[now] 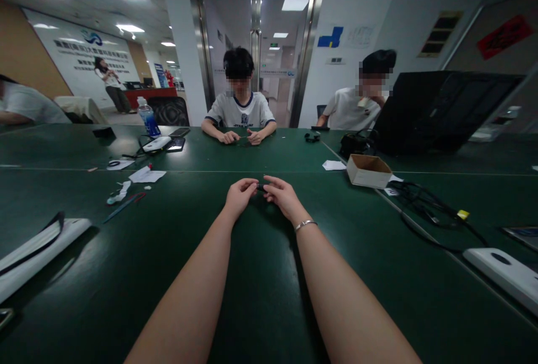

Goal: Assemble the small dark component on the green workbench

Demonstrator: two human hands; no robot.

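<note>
Both hands are close together over the middle of the green table (256, 274). Between their fingertips is a small dark stick-like object (261, 187), too small to name. My left hand (241, 197) pinches its left end with thumb and finger. At the other end, my right hand (282, 196) has its fingertips closed against the object, with one finger lifted a little above it. A silver bracelet (305, 224) circles my right wrist. The fingers hide part of the dark object.
To the right are an open cardboard box (369, 171), tangled black cables (428, 201) and a white device (504, 271). A blue-red tool (124, 207), papers (147, 175) and a white case (46, 252) lie left. Across the table sits a person (239, 109); another person (353, 106) is farther right.
</note>
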